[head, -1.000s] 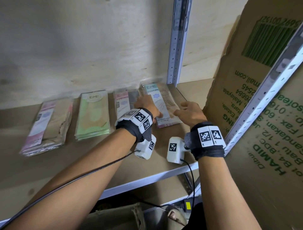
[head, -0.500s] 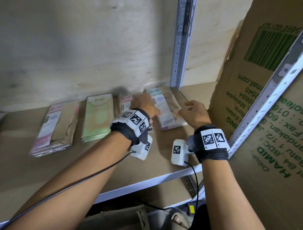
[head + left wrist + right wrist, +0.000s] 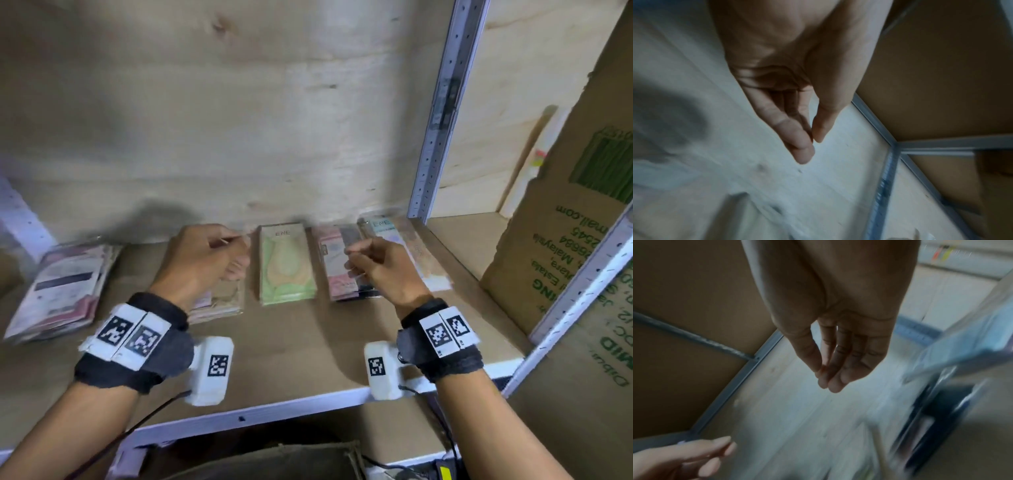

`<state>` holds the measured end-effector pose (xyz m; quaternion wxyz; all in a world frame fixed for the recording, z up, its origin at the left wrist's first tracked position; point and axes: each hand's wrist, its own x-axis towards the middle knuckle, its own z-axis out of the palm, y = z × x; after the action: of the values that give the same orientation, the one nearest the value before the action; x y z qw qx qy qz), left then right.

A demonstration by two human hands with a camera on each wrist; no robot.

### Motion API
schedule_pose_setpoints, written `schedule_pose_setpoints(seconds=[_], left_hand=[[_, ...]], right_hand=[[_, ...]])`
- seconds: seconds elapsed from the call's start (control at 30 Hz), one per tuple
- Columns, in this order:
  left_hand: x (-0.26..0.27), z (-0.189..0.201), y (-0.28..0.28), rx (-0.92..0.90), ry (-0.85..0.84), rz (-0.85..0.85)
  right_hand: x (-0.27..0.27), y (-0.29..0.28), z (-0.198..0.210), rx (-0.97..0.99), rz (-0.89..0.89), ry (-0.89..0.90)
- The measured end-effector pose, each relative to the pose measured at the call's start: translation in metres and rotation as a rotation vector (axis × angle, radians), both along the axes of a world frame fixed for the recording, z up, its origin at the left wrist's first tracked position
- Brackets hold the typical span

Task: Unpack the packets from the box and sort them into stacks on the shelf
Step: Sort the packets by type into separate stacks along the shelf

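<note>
Several stacks of flat packets lie in a row on the wooden shelf (image 3: pixel 301 346): a pink and dark stack (image 3: pixel 58 291) far left, a tan stack (image 3: pixel 222 301), a green stack (image 3: pixel 286 267), a pink and grey stack (image 3: pixel 337 274), and a teal stack (image 3: pixel 416 253) far right. My left hand (image 3: pixel 219 260) hovers over the tan stack, fingers loosely curled and holding nothing. In the left wrist view the left hand (image 3: pixel 812 142) shows thumb and fingers close together and empty. My right hand (image 3: pixel 363 263) hangs relaxed and empty over the pink and grey stack; the right wrist view shows the right hand (image 3: pixel 828 378) with nothing in it.
A tall cardboard box (image 3: pixel 561 260) with green print leans at the shelf's right end. A grey perforated upright (image 3: pixel 442 113) stands behind the teal stack. The plywood back wall (image 3: pixel 239 120) is close. The white front rail (image 3: pixel 274 407) edges the shelf, with bare board before the stacks.
Both hands have drawn back from the teal stack at the right. The left hand has moved left over the tan stack, the right over the pink and grey stack. The view has swung left.
</note>
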<state>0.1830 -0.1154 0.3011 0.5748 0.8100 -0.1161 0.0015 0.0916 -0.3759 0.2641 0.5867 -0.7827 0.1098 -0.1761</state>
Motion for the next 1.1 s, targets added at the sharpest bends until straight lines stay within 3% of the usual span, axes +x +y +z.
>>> schedule_pose_setpoints(seconds=[0.3, 0.5, 0.7, 0.83, 0.97, 1.1], left_hand=[[0.049, -0.035, 0.177, -0.009, 0.018, 0.422], [0.063, -0.051, 0.262, 0.091, 0.028, 0.496], [0.073, -0.062, 0.274, 0.222, 0.149, 0.447], [0.07, -0.062, 0.276, 0.293, 0.119, 0.409], [0.068, -0.064, 0.278, 0.111, 0.19, 0.397], [0.061, -0.064, 0.27, -0.042, 0.317, 0.411]], right_hand=[[0.066, 0.166, 0.004, 0.152, 0.487, 0.151], [0.122, 0.273, 0.004, 0.057, 0.571, 0.264], [0.165, 0.345, -0.004, 0.017, 0.552, 0.361], [0.179, 0.368, -0.014, -0.041, 0.526, 0.443], [0.179, 0.365, -0.018, -0.13, 0.536, 0.473], [0.163, 0.348, -0.01, 0.07, 0.564, 0.481]])
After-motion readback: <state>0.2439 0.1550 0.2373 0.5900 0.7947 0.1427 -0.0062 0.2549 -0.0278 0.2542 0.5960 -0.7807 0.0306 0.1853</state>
